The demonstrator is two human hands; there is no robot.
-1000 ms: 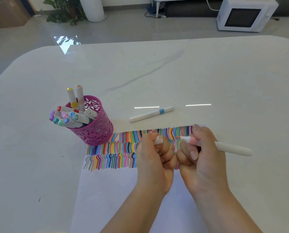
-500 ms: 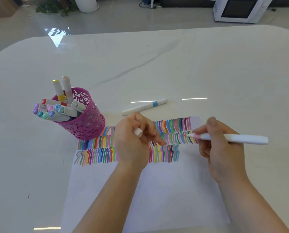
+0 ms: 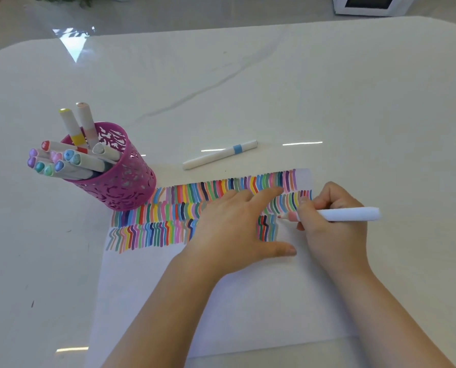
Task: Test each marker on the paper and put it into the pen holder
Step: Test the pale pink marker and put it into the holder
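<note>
With my left hand point(image 3: 232, 229) spread flat to pin the white sheet of paper point(image 3: 248, 314) and my right hand point(image 3: 330, 227) at its 3 o'clock pinching the pink-tipped white plastic marker point(image 3: 349, 214), tip at the third row's end, I'd pull one short, light stroke toward 6 o'clock.

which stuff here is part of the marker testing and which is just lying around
In the job: paper, pink-tipped marker in the right hand, blue-banded marker on the table, pink pen holder, left hand pressing the paper.
Just about: white appliance, plant, both beyond the table.
</note>
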